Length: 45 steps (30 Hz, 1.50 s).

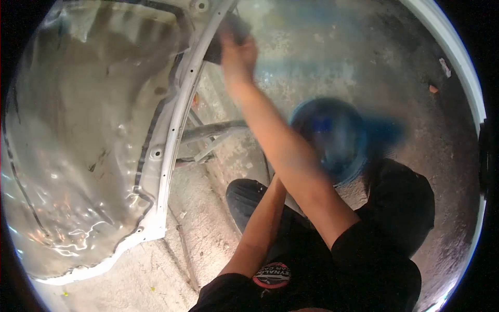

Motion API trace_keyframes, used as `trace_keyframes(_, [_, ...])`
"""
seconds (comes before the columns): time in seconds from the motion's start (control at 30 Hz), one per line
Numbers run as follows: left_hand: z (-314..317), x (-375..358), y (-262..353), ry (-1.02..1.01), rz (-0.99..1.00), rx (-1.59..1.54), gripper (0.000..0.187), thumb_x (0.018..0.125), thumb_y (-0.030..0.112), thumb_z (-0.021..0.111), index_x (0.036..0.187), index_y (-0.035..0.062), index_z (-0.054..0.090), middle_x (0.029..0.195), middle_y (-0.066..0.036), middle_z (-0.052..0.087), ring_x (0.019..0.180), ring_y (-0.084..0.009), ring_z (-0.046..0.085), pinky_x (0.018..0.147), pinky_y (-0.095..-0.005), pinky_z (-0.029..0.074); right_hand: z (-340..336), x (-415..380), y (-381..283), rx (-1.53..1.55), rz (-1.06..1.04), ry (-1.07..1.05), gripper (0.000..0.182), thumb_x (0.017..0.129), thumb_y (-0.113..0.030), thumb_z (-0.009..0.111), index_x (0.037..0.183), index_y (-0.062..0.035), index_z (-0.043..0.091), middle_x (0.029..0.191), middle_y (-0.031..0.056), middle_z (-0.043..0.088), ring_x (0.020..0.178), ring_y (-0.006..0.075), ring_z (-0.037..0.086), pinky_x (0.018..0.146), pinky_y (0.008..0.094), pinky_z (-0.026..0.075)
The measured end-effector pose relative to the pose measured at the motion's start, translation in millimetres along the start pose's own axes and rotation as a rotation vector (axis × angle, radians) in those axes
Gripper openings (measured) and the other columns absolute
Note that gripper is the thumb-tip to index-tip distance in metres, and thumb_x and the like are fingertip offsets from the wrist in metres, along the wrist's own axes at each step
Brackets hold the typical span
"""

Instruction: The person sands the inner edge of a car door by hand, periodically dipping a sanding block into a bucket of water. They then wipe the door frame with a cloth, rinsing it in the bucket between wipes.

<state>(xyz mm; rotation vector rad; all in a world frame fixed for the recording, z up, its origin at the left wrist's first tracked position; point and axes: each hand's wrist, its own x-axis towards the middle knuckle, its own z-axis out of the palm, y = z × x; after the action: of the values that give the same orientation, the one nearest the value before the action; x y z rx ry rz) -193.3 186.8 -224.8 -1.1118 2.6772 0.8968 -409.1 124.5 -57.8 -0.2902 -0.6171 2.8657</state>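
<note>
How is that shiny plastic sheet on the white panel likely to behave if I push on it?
The plastic sheet is probably thin and floppy, as its creases and ripples suggest, so it should give and crinkle. Its glossy surface may feel slick. It likely won't slide far, since a dark strip along its edge seems to join it to the white panel.

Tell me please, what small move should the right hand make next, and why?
Probably the right hand should ease the dark piece it seems to hold slightly down the white edge strip. The hand is blurred, at the strip's far part, and the strip continues from there toward the near corner. Contact is unclear, so a light touch seems wise.
</note>
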Motion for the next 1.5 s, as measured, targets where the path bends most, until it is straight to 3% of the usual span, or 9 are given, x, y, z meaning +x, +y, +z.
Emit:
trace_keyframes(0.13, [4, -6, -2, -0.041, 0.023, 0.021, 0.037, 0.089, 0.035, 0.071, 0.103, 0.0006, 0.075, 0.091, -0.027, 0.073, 0.09, -0.0454, 0.072, 0.082, -0.0492, 0.056, 24, 7, -8, -0.425, -0.091, 0.135, 0.046, 0.1, -0.013, 0.059, 0.139, 0.0054, 0.043, 0.129, 0.0252, 0.065, 0.112, 0.0407, 0.065, 0.105, 0.048, 0.049])
trace_keyframes(0.33, [27, 24, -47, 0.084, 0.181, -0.056, 0.033, 0.09, 0.035, 0.071, 0.1, 0.0043, 0.077, 0.09, -0.026, 0.073, 0.088, -0.0481, 0.071, 0.078, -0.0499, 0.057, 28, 156, -38, -0.358, -0.087, -0.063, 0.06, 0.108, -0.045, 0.043, 0.135, 0.0076, 0.055, 0.125, 0.0295, 0.066, 0.117, 0.0402, 0.063, 0.1, 0.045, 0.047])
trace_keyframes(0.6, [-15, -17, 30, -0.156, 0.032, -0.145, 0.055, 0.097, 0.039, 0.068, 0.132, -0.0031, 0.062, 0.131, -0.025, 0.066, 0.113, -0.0322, 0.068, 0.092, -0.0471, 0.052, 13, -22, 2, -0.478, 0.133, -0.345, 0.048, 0.108, -0.033, 0.042, 0.14, 0.0014, 0.053, 0.133, 0.0237, 0.062, 0.126, 0.0359, 0.057, 0.109, 0.0433, 0.044])
trace_keyframes(0.7, [10, -20, 38, 0.544, 0.036, 0.423, 0.042, 0.097, 0.024, 0.061, 0.129, -0.0043, 0.064, 0.133, -0.031, 0.062, 0.126, -0.0378, 0.059, 0.113, -0.0443, 0.041, 21, 50, -2, -0.444, 0.075, -0.25, 0.049, 0.109, -0.033, 0.04, 0.142, 0.0012, 0.051, 0.135, 0.0241, 0.061, 0.127, 0.0367, 0.057, 0.109, 0.0438, 0.043])
trace_keyframes(0.77, [9, 13, -21, -0.036, 0.03, -0.053, 0.037, 0.092, 0.03, 0.067, 0.111, -0.0019, 0.073, 0.103, -0.028, 0.074, 0.1, -0.0435, 0.07, 0.094, -0.0485, 0.055, 27, 120, -7, -0.412, -0.001, -0.178, 0.051, 0.109, -0.035, 0.038, 0.142, 0.0017, 0.051, 0.136, 0.0252, 0.06, 0.127, 0.038, 0.056, 0.109, 0.0446, 0.044])
trace_keyframes(1.0, [28, 9, -14, 0.364, 0.162, 0.249, 0.04, 0.086, 0.036, 0.073, 0.103, -0.0006, 0.075, 0.088, -0.026, 0.074, 0.091, -0.0475, 0.071, 0.082, -0.055, 0.055, 12, -26, 37, -0.364, 0.266, -0.232, 0.058, 0.111, -0.042, 0.032, 0.144, 0.0035, 0.048, 0.139, 0.0293, 0.058, 0.128, 0.0427, 0.056, 0.107, 0.0471, 0.044])
trace_keyframes(1.1, [3, 5, -4, -0.059, -0.128, 0.01, 0.043, 0.092, 0.032, 0.07, 0.113, -0.005, 0.07, 0.101, -0.021, 0.076, 0.094, -0.0319, 0.072, 0.087, -0.0448, 0.054, 7, -107, 33, -0.509, -0.015, -0.231, 0.056, 0.112, -0.04, 0.035, 0.151, 0.0001, 0.043, 0.144, 0.0265, 0.055, 0.132, 0.0412, 0.053, 0.112, 0.0428, 0.04])
trace_keyframes(1.33, [-2, 0, 3, 0.031, 0.024, -0.02, 0.04, 0.093, 0.037, 0.066, 0.099, -0.0017, 0.074, 0.092, -0.028, 0.072, 0.091, -0.047, 0.071, 0.077, -0.0493, 0.056, 19, 152, -34, -0.556, -0.214, 0.065, 0.059, 0.105, -0.048, 0.049, 0.119, 0.0084, 0.063, 0.107, 0.0322, 0.07, 0.11, 0.0476, 0.066, 0.092, 0.0479, 0.05])
trace_keyframes(1.5, [17, 15, -35, 0.064, 0.134, -0.09, 0.036, 0.09, 0.037, 0.068, 0.098, 0.0025, 0.074, 0.092, -0.026, 0.072, 0.089, -0.0471, 0.07, 0.076, -0.0502, 0.055, 27, 65, -43, -0.508, -0.064, 0.045, 0.057, 0.106, -0.046, 0.05, 0.119, 0.0076, 0.063, 0.108, 0.0309, 0.071, 0.11, 0.0457, 0.066, 0.091, 0.0481, 0.05])
